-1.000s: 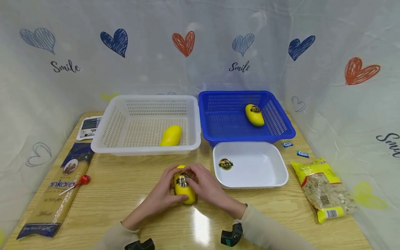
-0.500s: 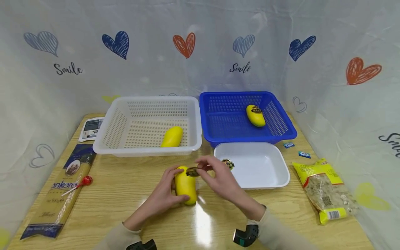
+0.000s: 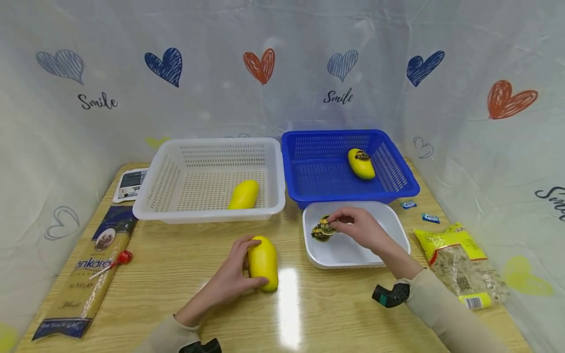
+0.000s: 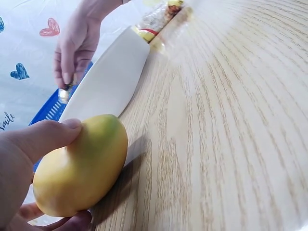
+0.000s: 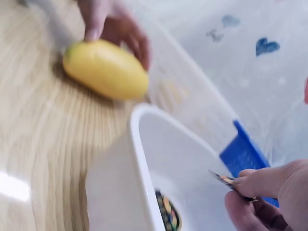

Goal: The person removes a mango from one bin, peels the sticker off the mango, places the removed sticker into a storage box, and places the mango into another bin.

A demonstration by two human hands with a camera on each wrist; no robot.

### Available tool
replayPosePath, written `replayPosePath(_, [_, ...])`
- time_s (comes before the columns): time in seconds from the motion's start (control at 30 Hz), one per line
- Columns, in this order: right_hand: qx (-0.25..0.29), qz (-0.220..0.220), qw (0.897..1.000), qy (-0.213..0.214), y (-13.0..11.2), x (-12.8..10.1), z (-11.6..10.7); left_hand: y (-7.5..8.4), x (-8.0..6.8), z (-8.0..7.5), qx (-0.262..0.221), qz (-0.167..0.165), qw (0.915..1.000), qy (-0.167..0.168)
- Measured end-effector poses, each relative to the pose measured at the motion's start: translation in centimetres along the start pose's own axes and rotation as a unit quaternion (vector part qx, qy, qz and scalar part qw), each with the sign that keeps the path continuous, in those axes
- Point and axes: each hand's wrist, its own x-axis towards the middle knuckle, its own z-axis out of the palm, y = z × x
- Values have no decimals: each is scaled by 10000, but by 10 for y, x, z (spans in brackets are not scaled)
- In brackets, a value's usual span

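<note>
My left hand (image 3: pixel 231 272) grips a yellow mango (image 3: pixel 263 264) on the table, its thumb and fingers around the left side. No sticker shows on the mango's visible side. Over the left part of a white tray (image 3: pixel 375 245), my right hand (image 3: pixel 359 228) pinches a black-and-gold sticker (image 5: pixel 231 183) between thumb and fingertips. Another sticker (image 5: pixel 167 211) of the same kind lies in the tray, partly overlapped by the held one in the head view. A mango (image 3: pixel 244 194) without a visible label rests in the white basket (image 3: pixel 207 214); a labelled mango (image 3: pixel 361 164) sits in the blue basket (image 3: pixel 309 189).
To the left lie a pasta packet (image 3: pixel 86 274), a red lollipop (image 3: pixel 125 257) on it, and a white-edged pack (image 3: pixel 130 185) beside the white basket. Two small blue packets (image 3: pixel 430 218) and a yellow bag (image 3: pixel 459 264) are at the right.
My right hand has peeled the sticker off the mango and carried it rightward to above the white tray. My left hand stays on the mango.
</note>
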Motion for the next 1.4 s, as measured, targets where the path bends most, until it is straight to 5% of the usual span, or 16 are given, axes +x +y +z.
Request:
replayPosePath(0.23, [-942, 222, 9950, -263, 31, 12, -18, 1, 1, -1, 253, 4, 9997, -50])
replayPosePath(0.77, [-1530, 640, 9829, -804, 51, 24, -16, 2, 4, -3, 267, 90, 9994, -210])
replayPosePath(1.1, [-2214, -126, 9734, -583, 52, 26, -13, 1, 4, -4, 266, 89, 9994, -214])
replayPosePath(1.4, [-1436, 316, 9841, -992, 51, 23, -13, -1, 4, -3, 179, 187, 9995, -158])
